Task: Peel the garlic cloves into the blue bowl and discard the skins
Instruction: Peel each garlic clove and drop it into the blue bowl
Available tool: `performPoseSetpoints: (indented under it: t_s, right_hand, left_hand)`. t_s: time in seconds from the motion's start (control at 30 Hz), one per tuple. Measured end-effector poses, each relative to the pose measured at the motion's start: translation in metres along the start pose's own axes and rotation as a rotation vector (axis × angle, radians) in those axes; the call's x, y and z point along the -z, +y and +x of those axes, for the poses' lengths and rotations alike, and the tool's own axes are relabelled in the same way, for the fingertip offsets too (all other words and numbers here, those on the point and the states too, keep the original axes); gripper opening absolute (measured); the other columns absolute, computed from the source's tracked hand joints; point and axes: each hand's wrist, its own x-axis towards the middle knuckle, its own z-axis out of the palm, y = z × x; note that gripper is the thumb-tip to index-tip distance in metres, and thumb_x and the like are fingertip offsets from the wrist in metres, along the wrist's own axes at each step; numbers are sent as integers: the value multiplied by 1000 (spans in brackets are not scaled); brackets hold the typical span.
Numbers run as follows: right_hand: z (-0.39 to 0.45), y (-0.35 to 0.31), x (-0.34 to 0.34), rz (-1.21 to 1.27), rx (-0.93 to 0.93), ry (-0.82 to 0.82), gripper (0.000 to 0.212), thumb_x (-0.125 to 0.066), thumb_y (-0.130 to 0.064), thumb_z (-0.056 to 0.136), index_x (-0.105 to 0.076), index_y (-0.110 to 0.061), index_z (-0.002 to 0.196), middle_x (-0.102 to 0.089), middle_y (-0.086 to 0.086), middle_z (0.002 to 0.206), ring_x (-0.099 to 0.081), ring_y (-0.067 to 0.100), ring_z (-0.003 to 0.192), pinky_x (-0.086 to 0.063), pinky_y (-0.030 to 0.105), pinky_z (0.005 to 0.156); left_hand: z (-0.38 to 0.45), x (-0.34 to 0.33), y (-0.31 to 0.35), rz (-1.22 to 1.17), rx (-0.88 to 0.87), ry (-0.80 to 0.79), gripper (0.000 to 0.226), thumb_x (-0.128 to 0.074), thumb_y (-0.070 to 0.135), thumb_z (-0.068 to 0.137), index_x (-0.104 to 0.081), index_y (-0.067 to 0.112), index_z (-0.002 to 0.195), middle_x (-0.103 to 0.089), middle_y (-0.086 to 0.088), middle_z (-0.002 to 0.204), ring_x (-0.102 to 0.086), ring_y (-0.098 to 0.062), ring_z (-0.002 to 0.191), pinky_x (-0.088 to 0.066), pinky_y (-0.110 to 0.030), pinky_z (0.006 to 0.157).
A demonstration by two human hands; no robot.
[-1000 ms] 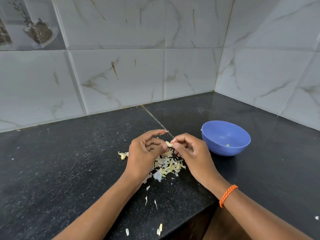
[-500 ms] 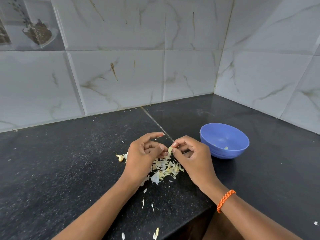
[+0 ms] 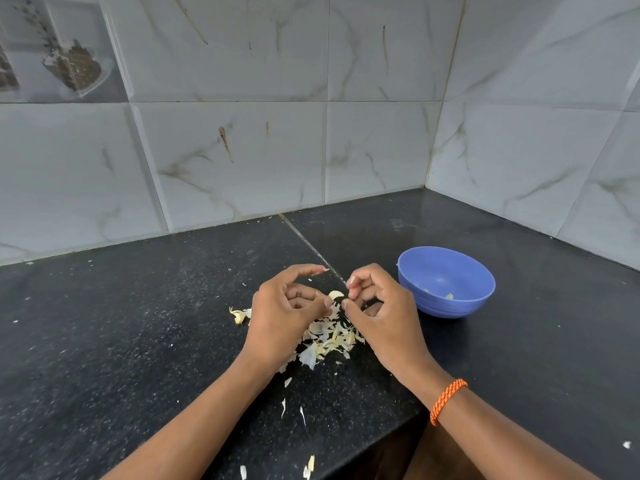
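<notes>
Pinching clove (image 3: 335,294) between left hand (image 3: 284,311) and right hand (image 3: 384,315), fingers curled round it, above skins (image 3: 329,339) | bowl (image 3: 446,284) at 3 o'clock of hands, on counter (image 3: 138,323).

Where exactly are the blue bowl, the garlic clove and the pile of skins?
blue bowl (image 3: 485,285): head view, on its right rim.
garlic clove (image 3: 336,294): head view, on the pale curved part showing between the two hands.
pile of skins (image 3: 327,336): head view, on the flakes in the middle of the heap.
</notes>
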Motion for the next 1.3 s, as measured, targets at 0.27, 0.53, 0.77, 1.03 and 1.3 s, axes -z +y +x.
performPoseSetpoints:
  t_s: [0.27, 0.53, 0.77, 1.03, 1.3]
  right_hand:
    - [2, -7, -2, 164, 5, -28, 48, -81, -5, 93, -59, -23, 131, -64, -2, 117, -77, 19, 97, -63, 35, 84]
    - [4, 0, -2, 220, -23, 16, 51, -77, 3, 92, -59, -28, 129, -62, -6, 111, -78, 22, 97, -63, 37, 89]
    - [5, 3, -1, 281, -45, 21, 49, -76, 3, 93, -60, -28, 127, -61, -11, 107, -78, 24, 94, -62, 32, 84]
    - [-1, 0, 3, 56, 53, 49, 42, -74, 2, 95, -63, -27, 122, -59, -2, 108, -75, 17, 93, -61, 31, 69]
    - [-2, 1, 3, -4, 40, 31, 39, -74, 4, 94, -65, -24, 119, -59, -4, 113, -75, 12, 92, -56, 21, 67]
  left_hand:
    - [-2, 0, 4, 128, -64, 2, 42, -87, 12, 91, -71, 31, 124, -81, -3, 85, -81, -21, 78, -68, -43, 80]
    - [2, 0, 1, 71, -36, -19, 45, -86, 3, 90, -70, 28, 123, -80, -8, 87, -81, -25, 80, -68, -44, 78]
    - [5, 4, 5, -70, 20, -49, 41, -84, 2, 91, -66, 16, 126, -80, -17, 90, -81, -35, 84, -67, -48, 84]
    - [2, 10, -2, 413, -180, 23, 32, -66, 35, 108, -80, 29, 80, -76, 8, 75, -73, -14, 69, -61, -47, 70]
    - [4, 12, 0, 360, -131, 48, 22, -91, 11, 85, -78, 29, 83, -77, 7, 81, -78, -15, 77, -66, -43, 77]
